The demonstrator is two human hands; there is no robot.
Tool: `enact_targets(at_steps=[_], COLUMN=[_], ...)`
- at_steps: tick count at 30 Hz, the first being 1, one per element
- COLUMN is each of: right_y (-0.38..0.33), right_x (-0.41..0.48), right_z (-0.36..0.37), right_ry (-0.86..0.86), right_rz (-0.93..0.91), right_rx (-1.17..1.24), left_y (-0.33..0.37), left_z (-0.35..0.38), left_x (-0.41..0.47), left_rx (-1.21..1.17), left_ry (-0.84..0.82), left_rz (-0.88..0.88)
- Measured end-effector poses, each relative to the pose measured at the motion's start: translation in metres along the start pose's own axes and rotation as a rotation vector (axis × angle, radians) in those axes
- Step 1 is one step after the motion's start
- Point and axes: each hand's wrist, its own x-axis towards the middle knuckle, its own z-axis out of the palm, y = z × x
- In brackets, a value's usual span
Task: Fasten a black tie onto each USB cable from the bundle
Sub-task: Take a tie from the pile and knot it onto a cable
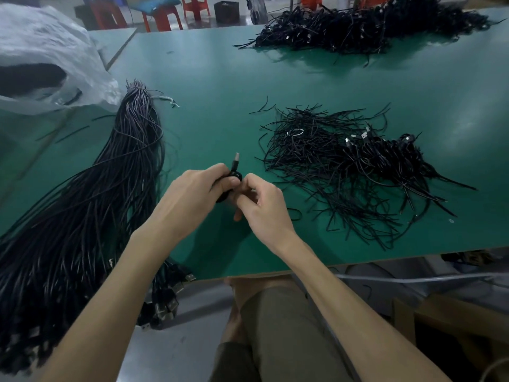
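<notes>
My left hand (192,193) grips a coiled black USB cable (234,176) above the green table (209,86), its metal plug (236,157) sticking up. My right hand (261,202) pinches at the coil from the right, thumb and fingers curled on it; a tie between them is too hidden to make out. A thick bundle of long black cables (91,188) lies at the left and hangs over the front edge. A loose heap of thin black ties (311,150) lies to the right of my hands.
Several coiled cables (391,153) sit on the right side of the tie heap. A large pile of black cables (366,26) lies at the far right. A white plastic bag (46,56) is at the far left. Red stools (162,15) stand beyond the table.
</notes>
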Motion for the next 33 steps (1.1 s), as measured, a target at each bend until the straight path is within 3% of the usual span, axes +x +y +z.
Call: enact_targets(at_steps=[6,10,18,24,29,33], right_y=[0.0,-0.002,-0.008,-0.004,-0.001,-0.003], right_x=[0.0,-0.004,-0.012,-0.007,-0.001,0.0], right_z=[0.002,0.006,0.01,0.005,0.001,0.001], right_ry=[0.02,0.046,0.082,0.032,-0.002,0.003], right_rz=[-0.045,-0.18,-0.381,-0.177,-0.021,0.008], right_rx=[-0.073,-0.283,-0.555,-0.32,-0.059,0.045], left_y=[0.01,0.009,0.011,0.016,0.015,0.015], left_z=[-0.003,-0.006,-0.007,0.0,0.002,-0.001], left_x=[0.002,0.007,0.01,0.009,0.01,0.014], left_rx=[0.111,0.167,0.107,-0.074,-0.318,-0.273], left_ry=[0.031,0.024,0.007,0.047,0.185,0.279], left_rz=[-0.039,-0.119,-0.364,-0.35,-0.351,-0.376])
